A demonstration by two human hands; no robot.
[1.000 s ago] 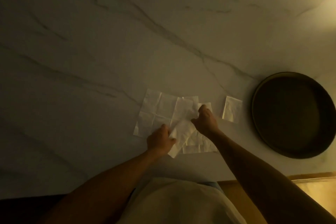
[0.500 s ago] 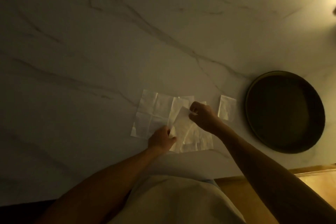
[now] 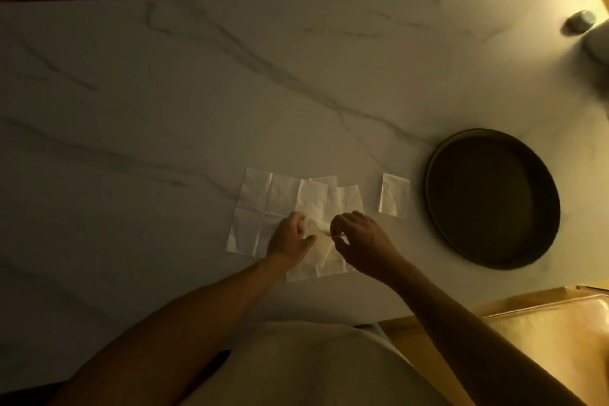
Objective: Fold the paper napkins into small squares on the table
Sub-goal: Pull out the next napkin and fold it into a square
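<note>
Centrally, near the front edge of the marble table [image 3: 164, 102], lay several overlapping paper napkins [image 3: 313, 198]: 1 opened flat and creased into quarters [image 3: 260, 204], others stacked partly over it. The left hand [image 3: 290, 236] was curled, thumb and fingers closed on a bunched part of the top sheet; the right hand [image 3: 359, 237] pinched a thin edge of the same sheet between thumb and forefinger, the other fingers loosely bent. 1 folded napkin [image 3: 393, 196] sat apart to the right, just beside a dark round tray [image 3: 438, 161]. The tissue appeared very light, limp and easily torn or crumpled; it would probably slide on the smooth top and peel into plies, so a hold at corners or along a crease, with the other hand pressing flat, seemed best. No brand, label or legible writing was visible; dim light hid fine detail.
</note>
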